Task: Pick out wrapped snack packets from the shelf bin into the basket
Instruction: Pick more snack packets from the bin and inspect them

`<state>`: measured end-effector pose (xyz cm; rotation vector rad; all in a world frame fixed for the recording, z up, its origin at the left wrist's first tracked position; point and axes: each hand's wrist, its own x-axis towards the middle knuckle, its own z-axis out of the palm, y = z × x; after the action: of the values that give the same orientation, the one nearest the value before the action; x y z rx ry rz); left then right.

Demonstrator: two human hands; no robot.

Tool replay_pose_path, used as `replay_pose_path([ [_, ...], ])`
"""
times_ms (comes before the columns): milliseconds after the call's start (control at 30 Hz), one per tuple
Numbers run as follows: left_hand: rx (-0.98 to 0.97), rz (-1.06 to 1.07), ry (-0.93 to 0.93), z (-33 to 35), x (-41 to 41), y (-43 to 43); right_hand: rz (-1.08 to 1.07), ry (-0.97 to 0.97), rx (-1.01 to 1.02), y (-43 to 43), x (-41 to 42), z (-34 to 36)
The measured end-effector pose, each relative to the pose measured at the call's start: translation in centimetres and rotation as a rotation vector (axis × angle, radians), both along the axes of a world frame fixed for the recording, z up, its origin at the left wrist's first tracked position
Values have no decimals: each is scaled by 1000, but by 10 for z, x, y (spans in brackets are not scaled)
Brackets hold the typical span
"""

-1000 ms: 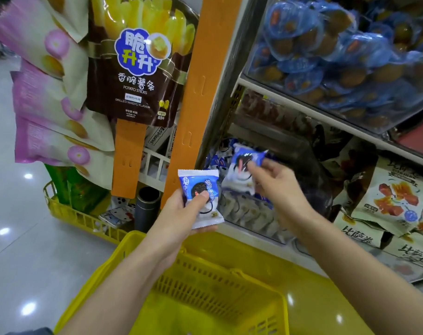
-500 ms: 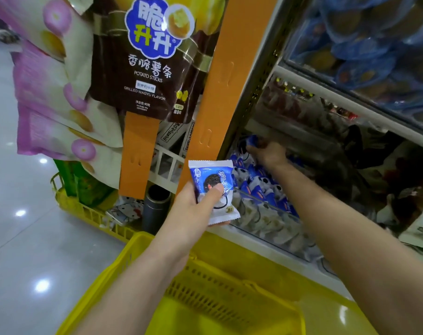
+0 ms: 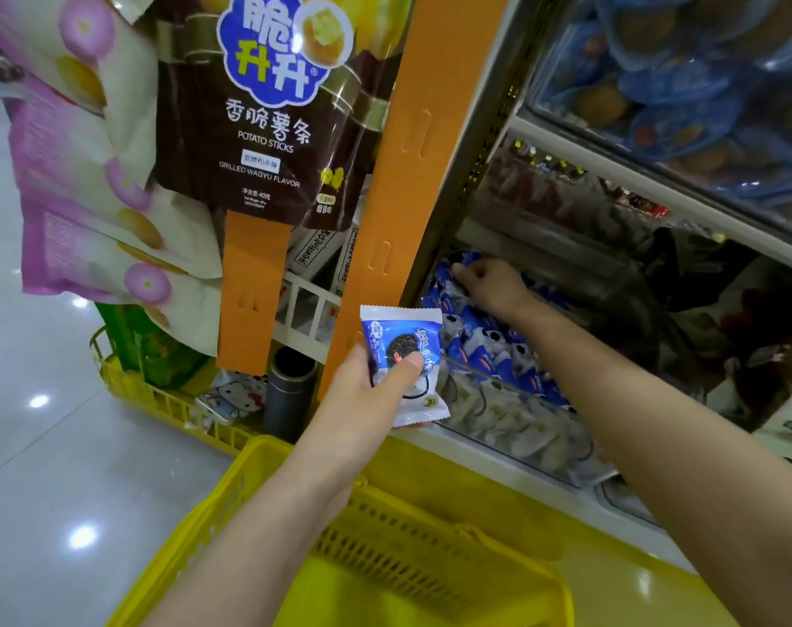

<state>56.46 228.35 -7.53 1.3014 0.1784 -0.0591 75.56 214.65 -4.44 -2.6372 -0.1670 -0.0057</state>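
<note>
A: Nearest, yellow basket [image 3: 204, 513], low beneath the left hand [image 3: 358, 395]. Thumb and fingers pinching one snack packet [image 3: 403, 346], held up by the far rim, not yet in.
B: Released here, could glance off the rim and hit the floor [image 3: 68, 445].
A: Farther back, right hand [image 3: 493, 287] sunk in the shelf bin [image 3: 534, 445], fingers curled into the loose packets [image 3: 489, 350]; gripping one or not, hard to tell.
B: Pulled out fast, might spill neighbours over the clear front.

Brown bag [image 3: 267, 183]: "POTATO STICKS"
</note>
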Motion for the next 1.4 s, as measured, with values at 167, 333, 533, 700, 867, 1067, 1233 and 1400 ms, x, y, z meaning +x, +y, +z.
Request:
replay_pose_path([
  [167,12,-20,17,1,-5,-4,55,-258,198,-9,-59,11],
  [333,100,-89,-25,-4,-18,-12,149,-334,365,-15,-144,8],
  [533,193,-191,-70,-11,-36,-28,117,25,530,-31,-201,-12],
  [700,210,-195,-66,-13,-43,-36,59,97,699,-44,-214,-25],
  [867,226,-106,-65,-12,-41,-36,84,76,705,-44,-218,-40],
  [1067,265,-93,-7,-18,-39,-37,261,-253,283,-49,-218,-44],
  [1233,186,-174,23,-16,-39,-40,114,-207,517,-54,-214,-38],
  [1400,93,-96,19,-16,-40,-39,-143,163,1051,-59,-207,-30],
])
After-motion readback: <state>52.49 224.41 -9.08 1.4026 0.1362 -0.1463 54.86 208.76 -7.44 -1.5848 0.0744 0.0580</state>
